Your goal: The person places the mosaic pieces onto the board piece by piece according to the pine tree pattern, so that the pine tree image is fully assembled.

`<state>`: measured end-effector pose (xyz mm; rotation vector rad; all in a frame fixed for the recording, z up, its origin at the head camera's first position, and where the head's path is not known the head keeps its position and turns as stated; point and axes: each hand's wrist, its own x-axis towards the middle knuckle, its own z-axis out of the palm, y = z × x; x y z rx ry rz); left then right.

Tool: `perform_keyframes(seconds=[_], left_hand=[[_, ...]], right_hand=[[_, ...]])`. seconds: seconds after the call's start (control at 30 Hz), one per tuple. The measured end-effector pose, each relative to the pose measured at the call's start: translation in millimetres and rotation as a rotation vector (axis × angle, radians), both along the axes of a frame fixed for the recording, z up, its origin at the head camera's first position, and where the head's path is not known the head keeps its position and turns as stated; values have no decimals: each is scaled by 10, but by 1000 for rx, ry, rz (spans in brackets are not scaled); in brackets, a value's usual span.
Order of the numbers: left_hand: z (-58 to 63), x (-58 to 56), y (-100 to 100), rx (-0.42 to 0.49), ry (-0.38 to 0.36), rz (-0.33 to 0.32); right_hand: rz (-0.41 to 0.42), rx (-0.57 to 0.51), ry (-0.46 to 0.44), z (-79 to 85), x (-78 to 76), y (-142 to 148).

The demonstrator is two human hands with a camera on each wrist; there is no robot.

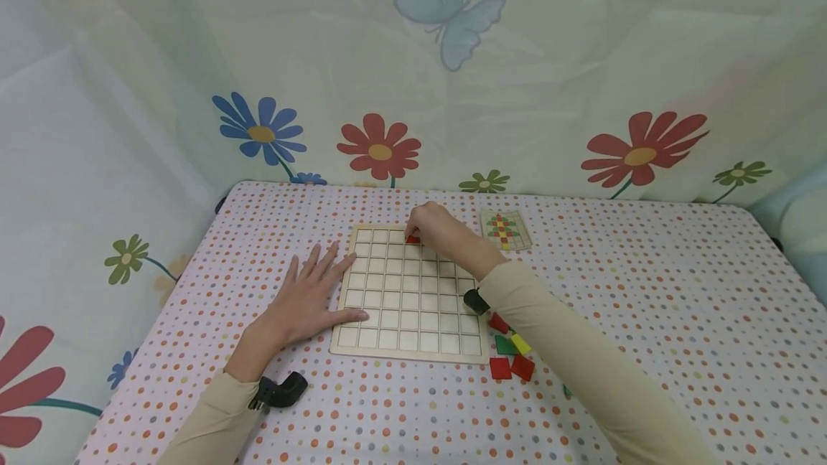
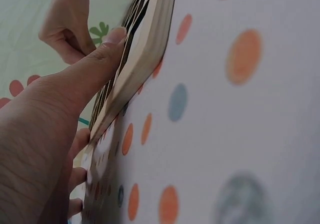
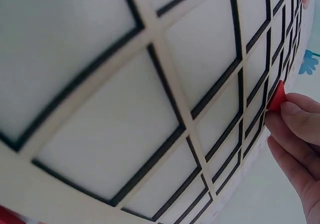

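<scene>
Your right hand (image 1: 442, 228) is pinching a small red tile (image 1: 412, 240) between thumb and fingers, and that tile is sitting at 12 o'clock on the gridded board (image 1: 410, 357), over the middle column of its top row. From the middle of the hand, the tile is lying toward 8 o'clock. In the right wrist view it is standing tilted against the grid rather than lying flat, so its angle to the cell under it is probably the relation you are needing to watch. Your fingers are covering much of it, so you cannot tell a long axis.

Your left hand (image 1: 306, 300) is lying farther off, at about 8 o'clock from the tile, its fingers spread; the thumb is resting over the board's left rim, and the index fingertip is meeting that rim higher up. The right is clearly the nearer hand.

On the dotted counter (image 1: 646, 307), loose tiles (image 1: 500, 368) in red, green and yellow are lying at 4 o'clock from the board, and a pattern card (image 1: 505, 229) is lying at 2 o'clock.
</scene>
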<state>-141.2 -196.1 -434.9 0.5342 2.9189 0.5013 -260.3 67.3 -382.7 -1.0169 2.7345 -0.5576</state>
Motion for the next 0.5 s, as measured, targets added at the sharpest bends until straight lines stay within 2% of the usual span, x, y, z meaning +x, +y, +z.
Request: perform_keyframes(seconds=[0.27,0.5], left_hand=[[8,-1,0,-1,-2,-1],[4,8,3,8,9,-2]], right_hand=[[6,-1,27,0,31,-12],[-24,42,75,27,83,-72]])
